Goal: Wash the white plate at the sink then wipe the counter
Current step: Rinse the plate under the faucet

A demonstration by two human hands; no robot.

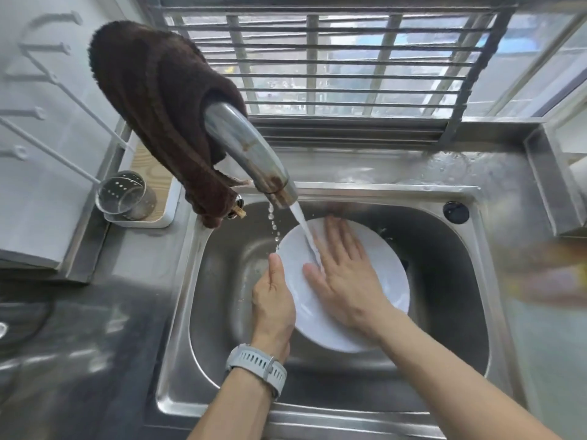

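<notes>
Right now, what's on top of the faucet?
A dark brown cloth drapes over the faucet neck, hanging down its left side. The spout end shows; the base and handle are covered.

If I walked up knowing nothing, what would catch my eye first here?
Probably the white plate held over the steel sink, with water running from the faucet onto it. The left hand grips its left rim while the right hand lies flat on its face. Then the dark brown cloth draped over the faucet, upper left.

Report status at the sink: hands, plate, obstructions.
Left hand grips white plate rim; right hand flat on its face. Faucet running onto plate. Nothing in the way.
</notes>
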